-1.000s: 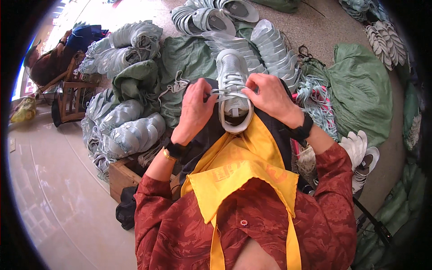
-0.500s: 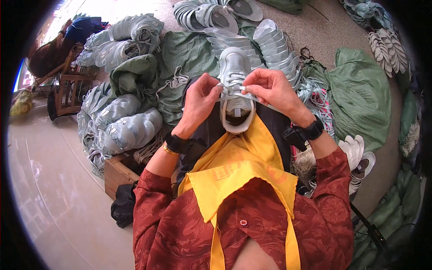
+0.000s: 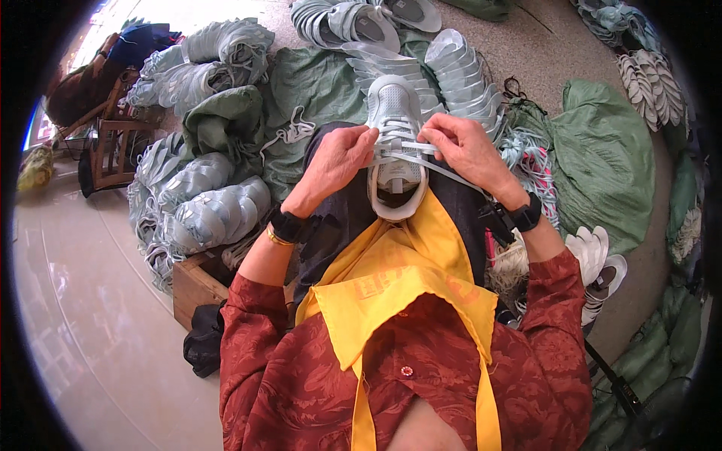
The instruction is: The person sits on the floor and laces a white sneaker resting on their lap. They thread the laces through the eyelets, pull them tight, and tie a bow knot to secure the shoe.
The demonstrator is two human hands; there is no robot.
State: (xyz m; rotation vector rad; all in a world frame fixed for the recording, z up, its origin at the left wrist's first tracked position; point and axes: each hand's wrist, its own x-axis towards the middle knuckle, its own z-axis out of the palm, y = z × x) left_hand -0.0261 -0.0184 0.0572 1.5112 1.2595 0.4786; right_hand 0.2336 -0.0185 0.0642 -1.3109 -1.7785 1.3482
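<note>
A pale grey sneaker (image 3: 394,98) rests on my lap with its toe pointing away from me and its opening toward me. White shoelace (image 3: 402,146) crosses its tongue in several rows. At the shoe's left edge, my left hand (image 3: 340,163) pinches the lace between thumb and forefinger. On the opposite side my right hand (image 3: 465,150) has its thumb and forefinger closed on the lace too. A loose lace length runs below the right hand toward the wrist. The fingertips partly hide the lace ends.
Stacked pale shoe uppers (image 3: 218,207) lie at the left beside a wooden box (image 3: 197,289). Green sacks (image 3: 602,165) sit at the right, near bundled laces (image 3: 526,158). More stacked shoe pieces (image 3: 462,79) are beyond the sneaker. A yellow apron (image 3: 398,278) covers my front.
My hands have moved farther apart, the left slightly up and left, the right to the right. The lace rows between them have shifted, and the shoe stays almost in place.
</note>
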